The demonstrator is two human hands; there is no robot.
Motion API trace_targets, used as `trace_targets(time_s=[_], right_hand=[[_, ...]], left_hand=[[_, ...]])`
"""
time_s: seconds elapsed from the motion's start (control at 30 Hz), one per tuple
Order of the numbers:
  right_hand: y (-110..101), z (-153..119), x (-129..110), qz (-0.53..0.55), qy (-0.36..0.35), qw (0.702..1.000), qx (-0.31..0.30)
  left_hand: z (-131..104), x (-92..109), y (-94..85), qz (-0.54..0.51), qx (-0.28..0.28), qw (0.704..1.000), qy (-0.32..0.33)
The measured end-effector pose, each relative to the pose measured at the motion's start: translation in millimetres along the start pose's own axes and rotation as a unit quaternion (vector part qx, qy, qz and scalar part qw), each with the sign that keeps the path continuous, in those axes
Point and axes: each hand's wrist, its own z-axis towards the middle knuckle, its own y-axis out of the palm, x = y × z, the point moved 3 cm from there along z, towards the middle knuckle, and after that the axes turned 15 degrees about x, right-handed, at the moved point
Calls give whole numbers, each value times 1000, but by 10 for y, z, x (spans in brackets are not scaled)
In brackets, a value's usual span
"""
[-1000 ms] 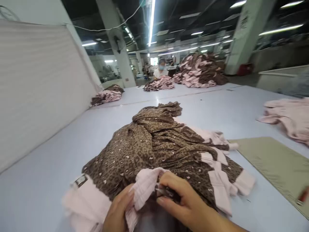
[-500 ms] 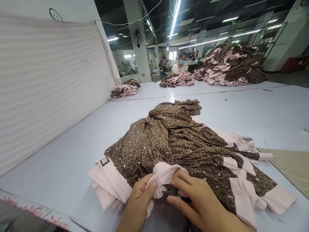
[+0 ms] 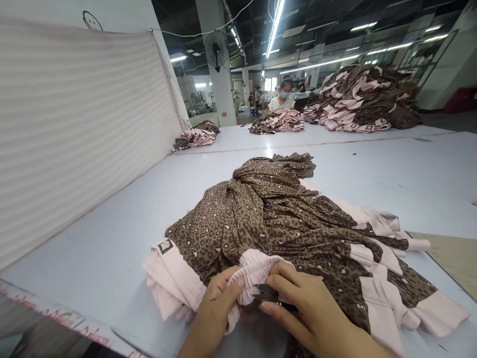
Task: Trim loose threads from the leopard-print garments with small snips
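In front of me lies a heap of brown leopard-print trousers (image 3: 238, 214) with pink waistbands and cuffs. My left hand (image 3: 218, 306) pinches a gathered pink waistband (image 3: 250, 271) between thumb and fingers. Dark thread snips (image 3: 269, 292) sit in my right hand (image 3: 303, 303), held between thumb and forefinger. Their blades point left, close to the waistband's inner side. Left of my hands, several more pink waistbands (image 3: 177, 278) are stacked, the top one bearing a dark label (image 3: 165, 245). The lower parts of the snips are hidden by my right hand.
The white table (image 3: 93, 248) stretches far back. A pale curtain (image 3: 74, 124) borders its left side. Bundles of the same garments (image 3: 278, 121) and a tall pile (image 3: 357, 102) stand on the far side, near a masked person (image 3: 282, 99). A beige board (image 3: 452, 258) lies right.
The view has shifted slightly, so the scene sits a little further right. My hands keep almost the same pose, with the snips still by the waistband.
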Motion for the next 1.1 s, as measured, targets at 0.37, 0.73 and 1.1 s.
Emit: trace_targets(time_s=[0.37,0.73,1.1], right_hand=[[-4,-31,31,-9,40,999,14],[-11,-24,-35,-33,21,999,23],[-1,-32,-36,-41,20,999,26]], left_hand=[[-53,29,23,76,21,996,34],[-71,52,17,144,19,988,60],[-71,20,-8,143,11,989,48]])
